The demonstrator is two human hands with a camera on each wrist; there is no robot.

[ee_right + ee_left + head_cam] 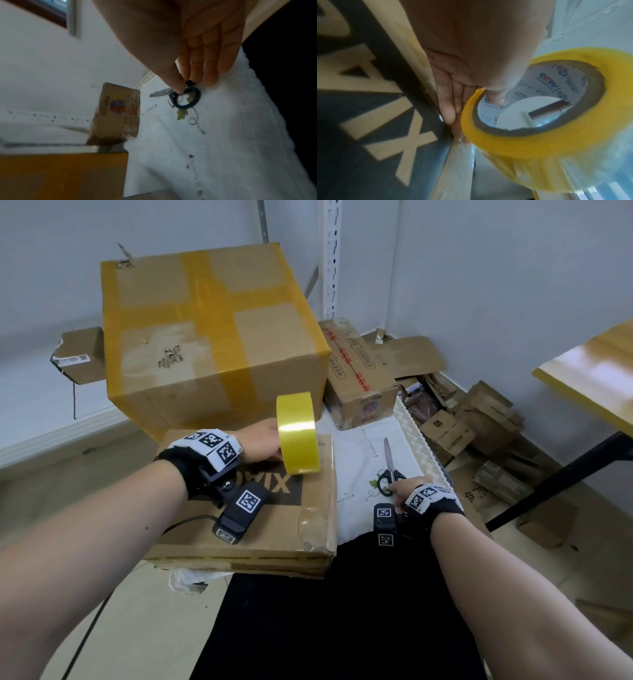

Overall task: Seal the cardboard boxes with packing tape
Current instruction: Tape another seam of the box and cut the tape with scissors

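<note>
1. gripping the yellow tape roll (pixel 297 433), the left hand (pixel 261 441) has its thumb inside the core and its fingers (pixel 449 108) on the outer face; the roll stands on edge on the flat printed box (pixel 274 525).
2. large taped box (pixel 212 330) stands behind the flat one.
3. scissors (pixel 389 470) lie on the white cloth (pixel 356 508), blades closed.
4. right hand (pixel 404 487): thumb and fingertips (pixel 178 86) pinch a black handle ring, other fingers fairly straight.
</note>
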